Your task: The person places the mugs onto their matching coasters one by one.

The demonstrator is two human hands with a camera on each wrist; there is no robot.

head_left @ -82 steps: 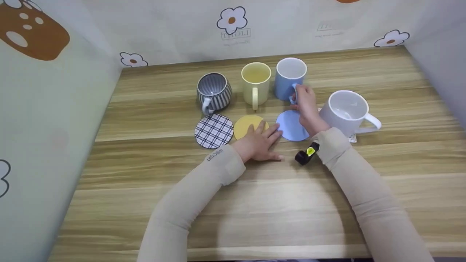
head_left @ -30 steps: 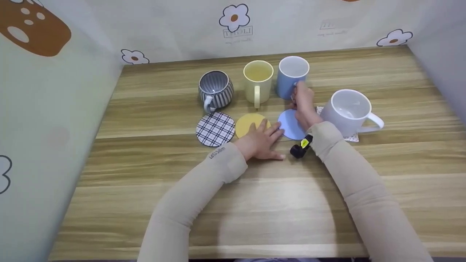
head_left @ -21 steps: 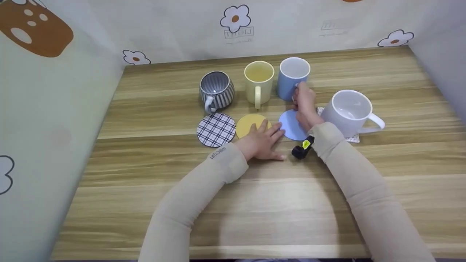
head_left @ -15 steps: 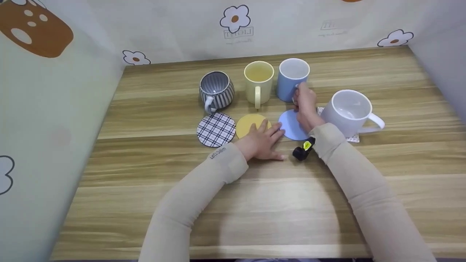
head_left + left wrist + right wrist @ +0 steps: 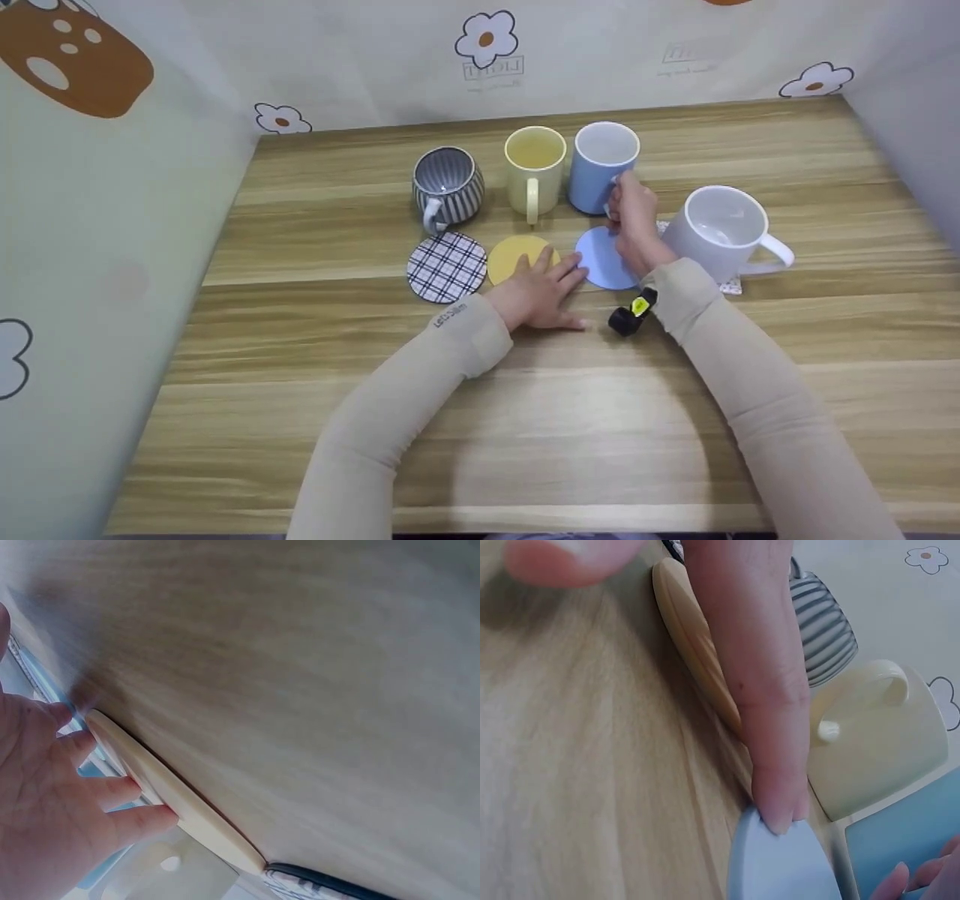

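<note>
My right hand (image 5: 634,219) grips the handle of the upright blue mug (image 5: 589,182), which stands just behind the round blue coaster (image 5: 600,259). The curled fingers hide most of that handle; in the right wrist view only fingertips (image 5: 930,877) show beside the mug. My left hand (image 5: 538,295) lies with fingers spread, some over the yellow coaster (image 5: 514,259) and others at the blue coaster's left edge. In the left wrist view its straight fingers (image 5: 112,791) reach along the yellow coaster's rim. The right wrist view shows a left fingertip (image 5: 776,806) pressing the blue coaster's edge.
A yellow mug (image 5: 541,176) and a grey striped mug (image 5: 461,195) stand left of the blue one. In front of the striped mug lies a plaid coaster (image 5: 447,266). A large white mug (image 5: 705,244) stands on a speckled coaster (image 5: 731,286), right beside my right wrist.
The blue mug, held by its handle, has come a little nearer to me and to the blue coaster over the last second. My left hand has stayed in place.
</note>
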